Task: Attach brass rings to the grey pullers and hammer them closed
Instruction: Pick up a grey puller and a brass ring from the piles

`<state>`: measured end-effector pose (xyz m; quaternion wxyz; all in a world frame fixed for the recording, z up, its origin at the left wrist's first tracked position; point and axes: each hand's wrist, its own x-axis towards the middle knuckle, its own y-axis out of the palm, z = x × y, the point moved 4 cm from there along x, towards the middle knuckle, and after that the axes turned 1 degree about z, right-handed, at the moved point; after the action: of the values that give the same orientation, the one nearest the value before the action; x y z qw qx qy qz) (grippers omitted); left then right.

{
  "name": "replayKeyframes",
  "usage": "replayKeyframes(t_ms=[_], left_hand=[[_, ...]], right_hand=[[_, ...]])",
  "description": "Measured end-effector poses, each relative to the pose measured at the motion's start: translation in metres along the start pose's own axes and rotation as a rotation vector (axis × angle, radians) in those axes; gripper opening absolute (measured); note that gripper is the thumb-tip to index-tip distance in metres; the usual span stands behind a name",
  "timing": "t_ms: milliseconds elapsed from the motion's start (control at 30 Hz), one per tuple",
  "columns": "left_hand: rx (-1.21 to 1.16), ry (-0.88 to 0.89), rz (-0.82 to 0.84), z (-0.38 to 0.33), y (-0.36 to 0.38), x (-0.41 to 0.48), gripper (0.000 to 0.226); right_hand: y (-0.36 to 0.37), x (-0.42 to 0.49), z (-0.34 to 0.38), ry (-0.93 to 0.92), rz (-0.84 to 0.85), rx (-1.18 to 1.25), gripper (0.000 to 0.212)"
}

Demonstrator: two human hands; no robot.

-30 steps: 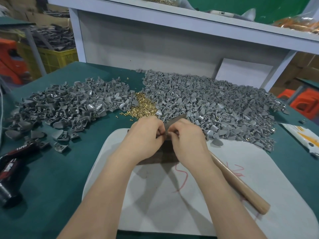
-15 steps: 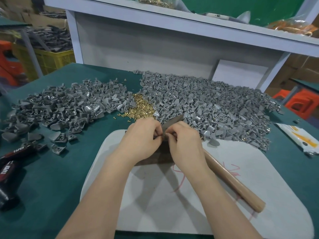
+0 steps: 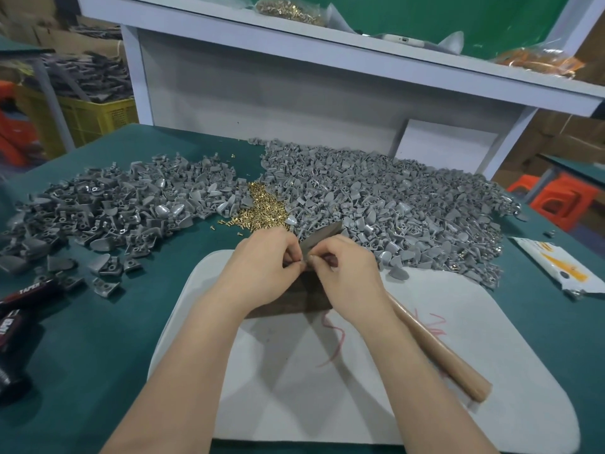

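Left hand (image 3: 265, 271) and right hand (image 3: 348, 278) pinch a grey puller (image 3: 322, 237), their grip hiding its lower end.

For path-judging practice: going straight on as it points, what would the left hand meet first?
The left hand would likely meet the right hand first; their fingertips almost touch.

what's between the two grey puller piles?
Head view: a small heap of brass rings sits in the gap between the left pile and the right pile; green tabletop shows behind it.
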<state>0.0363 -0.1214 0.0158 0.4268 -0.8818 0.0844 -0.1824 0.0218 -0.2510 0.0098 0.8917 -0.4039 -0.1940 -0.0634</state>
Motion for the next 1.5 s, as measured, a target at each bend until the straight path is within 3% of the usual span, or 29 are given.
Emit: replayKeyframes(t_ms=[167, 233, 300, 367, 567, 667, 767, 867, 967, 1100, 1233, 1300, 1433, 1500], left_hand=[[0.001, -0.009, 0.016, 0.001, 0.000, 0.000, 0.013], [0.002, -0.014, 0.011, 0.002, 0.000, 0.000, 0.010], [0.002, -0.021, -0.001, 0.001, 0.001, 0.000, 0.008], [0.004, -0.039, -0.021, 0.002, 0.000, -0.001, 0.008], [0.004, -0.101, -0.047, 0.008, -0.003, 0.000, 0.013], [0.006, -0.098, -0.023, 0.008, -0.002, 0.001, 0.014], [0.013, -0.085, -0.010, 0.008, -0.001, 0.001, 0.013], [-0.011, -0.098, -0.020, 0.010, -0.001, 0.000, 0.014], [-0.033, -0.128, -0.044, 0.010, -0.002, -0.001, 0.020], [-0.038, -0.077, -0.008, 0.009, 0.000, 0.000, 0.012], [-0.040, -0.110, -0.038, 0.010, -0.002, 0.000, 0.013], [-0.027, -0.110, -0.040, 0.010, -0.002, 0.000, 0.016], [-0.033, -0.078, -0.031, 0.010, -0.001, 0.000, 0.014], [-0.036, -0.087, -0.038, 0.010, -0.001, 0.000, 0.012]], right_hand=[[-0.027, 0.006, -0.032, 0.229, -0.050, -0.124, 0.019], [-0.027, 0.003, -0.047, 0.389, 0.091, -0.338, 0.030], [-0.021, 0.001, -0.052, 0.443, 0.258, -0.467, 0.026], [-0.019, 0.001, -0.049, 0.426, 0.290, -0.472, 0.022], [-0.044, -0.005, -0.031, 0.311, 0.123, -0.167, 0.016], [-0.058, -0.014, -0.018, 0.173, 0.078, -0.130, 0.042], [-0.072, -0.030, 0.004, -0.042, -0.117, -0.117, 0.050], [-0.067, -0.043, 0.020, -0.163, -0.028, -0.168, 0.064], [-0.058, -0.045, 0.021, -0.099, 0.095, -0.306, 0.067], [-0.069, -0.041, 0.027, -0.215, -0.117, -0.160, 0.068], [-0.059, -0.041, 0.018, -0.108, 0.070, -0.309, 0.056], [-0.060, -0.036, 0.019, -0.086, 0.059, -0.396, 0.055], [-0.073, -0.037, 0.028, -0.231, -0.186, -0.155, 0.061], [-0.068, -0.040, 0.024, -0.207, -0.069, -0.190, 0.060]])
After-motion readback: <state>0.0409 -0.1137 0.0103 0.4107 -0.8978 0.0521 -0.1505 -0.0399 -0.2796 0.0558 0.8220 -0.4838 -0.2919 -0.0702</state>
